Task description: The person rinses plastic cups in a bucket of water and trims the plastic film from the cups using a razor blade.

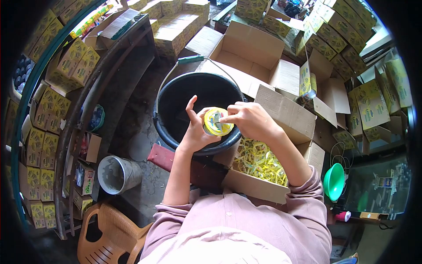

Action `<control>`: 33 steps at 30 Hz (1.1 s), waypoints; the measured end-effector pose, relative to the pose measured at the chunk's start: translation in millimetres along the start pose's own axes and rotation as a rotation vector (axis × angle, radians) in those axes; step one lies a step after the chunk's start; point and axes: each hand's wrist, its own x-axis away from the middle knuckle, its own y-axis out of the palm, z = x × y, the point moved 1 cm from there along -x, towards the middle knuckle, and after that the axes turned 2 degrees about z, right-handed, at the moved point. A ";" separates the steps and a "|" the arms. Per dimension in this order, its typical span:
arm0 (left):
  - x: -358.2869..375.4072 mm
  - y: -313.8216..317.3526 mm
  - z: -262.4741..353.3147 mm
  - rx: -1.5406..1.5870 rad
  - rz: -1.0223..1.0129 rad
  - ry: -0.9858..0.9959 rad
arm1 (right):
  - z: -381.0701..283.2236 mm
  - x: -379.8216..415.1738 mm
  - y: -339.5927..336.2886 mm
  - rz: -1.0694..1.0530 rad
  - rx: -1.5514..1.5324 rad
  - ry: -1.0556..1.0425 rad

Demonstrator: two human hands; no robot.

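Above the black bucket [169, 94], my left hand [195, 132] is closed round a round tub [216, 127] with a yellow and white label on its face. The left index finger sticks up, apart from the tub. My right hand [255, 121] has its fingers curled at the tub's right edge, one fingertip pressed on the label's middle. Whether a small piece is pinched there is too small to tell. Below the right forearm, a cardboard box [255, 187] holds a heap of curly yellow strips [259, 160]. The bucket's handle [191, 59] stands up on its far side.
An open cardboard box [250, 44] lies beyond the bucket. Left of me are a grey pail [118, 174], a brown plastic chair [112, 233] and a shelf [63, 145] with stacked yellow cartons. A green bowl [335, 181] stands at right, with more cartons [371, 103] beyond.
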 end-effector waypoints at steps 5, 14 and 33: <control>0.7 0.1 0.4 -0.008 -0.015 -0.019 | 2.2 -0.1 10.5 0.031 -0.007 -0.052; -0.6 -1.4 -4.0 -0.080 0.002 -0.010 | 27.0 22.3 1.9 0.022 -0.008 0.071; -58.9 -19.6 1.2 -1.295 -0.522 -0.229 | -1.7 132.4 33.4 0.453 -0.502 0.603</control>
